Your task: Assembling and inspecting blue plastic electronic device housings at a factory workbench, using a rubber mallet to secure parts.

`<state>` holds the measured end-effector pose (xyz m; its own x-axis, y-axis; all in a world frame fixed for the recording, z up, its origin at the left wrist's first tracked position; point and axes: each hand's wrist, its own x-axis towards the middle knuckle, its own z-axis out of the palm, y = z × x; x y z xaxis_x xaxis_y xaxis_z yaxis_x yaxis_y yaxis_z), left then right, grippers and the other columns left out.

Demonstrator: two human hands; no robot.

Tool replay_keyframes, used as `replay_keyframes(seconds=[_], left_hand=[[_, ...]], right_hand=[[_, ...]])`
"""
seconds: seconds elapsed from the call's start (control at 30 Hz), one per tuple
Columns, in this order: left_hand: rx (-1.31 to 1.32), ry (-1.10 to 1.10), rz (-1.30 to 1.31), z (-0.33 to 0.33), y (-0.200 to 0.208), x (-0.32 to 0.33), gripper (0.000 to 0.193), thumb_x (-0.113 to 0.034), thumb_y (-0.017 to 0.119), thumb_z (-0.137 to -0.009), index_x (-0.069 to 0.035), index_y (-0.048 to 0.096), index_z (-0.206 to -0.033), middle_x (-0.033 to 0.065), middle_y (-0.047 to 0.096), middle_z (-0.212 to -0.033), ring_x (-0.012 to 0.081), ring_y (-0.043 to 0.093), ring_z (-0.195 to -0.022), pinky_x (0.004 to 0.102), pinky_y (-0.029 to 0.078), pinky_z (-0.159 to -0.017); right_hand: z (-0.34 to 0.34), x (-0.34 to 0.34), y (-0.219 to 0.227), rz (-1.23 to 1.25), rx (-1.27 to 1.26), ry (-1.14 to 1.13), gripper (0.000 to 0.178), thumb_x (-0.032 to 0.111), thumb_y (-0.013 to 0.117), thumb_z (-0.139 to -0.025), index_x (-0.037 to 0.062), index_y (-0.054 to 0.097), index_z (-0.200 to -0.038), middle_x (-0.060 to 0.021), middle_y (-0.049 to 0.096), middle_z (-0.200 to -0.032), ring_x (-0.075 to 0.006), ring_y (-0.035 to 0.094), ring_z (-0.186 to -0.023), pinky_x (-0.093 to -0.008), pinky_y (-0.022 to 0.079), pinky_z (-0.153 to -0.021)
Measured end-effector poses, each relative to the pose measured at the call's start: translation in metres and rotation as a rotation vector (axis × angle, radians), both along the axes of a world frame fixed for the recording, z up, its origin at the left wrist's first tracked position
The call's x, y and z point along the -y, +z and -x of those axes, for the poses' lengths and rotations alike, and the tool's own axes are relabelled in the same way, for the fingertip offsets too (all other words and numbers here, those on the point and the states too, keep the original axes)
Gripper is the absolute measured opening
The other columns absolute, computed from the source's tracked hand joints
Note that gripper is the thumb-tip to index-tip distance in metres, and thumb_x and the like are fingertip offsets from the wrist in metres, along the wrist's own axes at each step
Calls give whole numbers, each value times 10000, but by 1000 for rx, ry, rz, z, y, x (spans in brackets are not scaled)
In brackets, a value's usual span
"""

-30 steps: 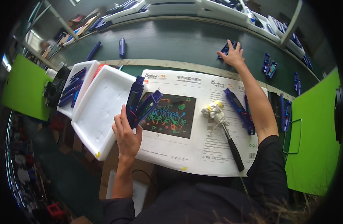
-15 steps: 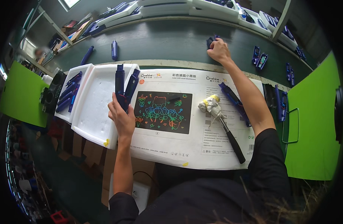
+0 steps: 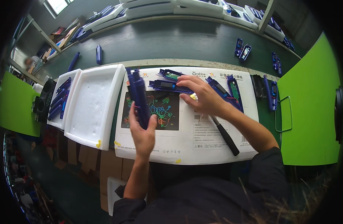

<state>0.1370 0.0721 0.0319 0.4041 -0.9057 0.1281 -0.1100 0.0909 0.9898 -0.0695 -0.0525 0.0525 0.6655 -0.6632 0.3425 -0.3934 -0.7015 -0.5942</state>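
My left hand (image 3: 142, 136) is wrapped round a dark blue plastic casing (image 3: 138, 95), held upright above the left part of the printed white board (image 3: 156, 147). A bit of red wire shows beside the fingers. My right hand (image 3: 205, 95) has its fingers apart, curved over the right end of an opened blue casing (image 3: 166, 86). Its two halves lie side by side, a green circuit board in the far one. Right of that hand lies another opened casing (image 3: 235, 91) with a circuit board. Under my right forearm rests a black-handled hammer (image 3: 227, 138); its wrapped head is mostly hidden.
Left of the board are a white foam tray (image 3: 91, 138) and a smaller tray (image 3: 53, 121) of blue casings. Beyond runs a dark green belt (image 3: 153, 39) with casings on it. Green panels (image 3: 309, 112) stand at both sides, with a wire stand (image 3: 284, 129) at the right.
My right hand has come back from the belt to the board, where the opened casing now lies. The casing halves in my left hand have come together and moved right. The view has shifted.
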Motion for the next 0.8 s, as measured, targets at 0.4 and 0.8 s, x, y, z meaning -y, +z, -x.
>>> replay_keyframes(seconds=[0.4,0.8], left_hand=[[-428,-474,21,40,-27,-48,709,-253,610,-877,12,283,-1447,169,357,-1400,263,393,-1265,414,372,-1007],[-586,-190,105,100,-20,-48,434,-181,429,-1038,-12,274,-1406,63,513,-1117,115,521,-969,277,445,-882]], right_hand=[[33,-131,2,-1205,682,23,317,97,481,-997,-30,438,-1284,-161,645,-1084,-233,661,-989,-348,541,-858],[17,-168,-22,-169,181,-499,435,366,731,-845,-2,560,-1004,-136,588,-800,-278,582,-644,-348,460,-578]])
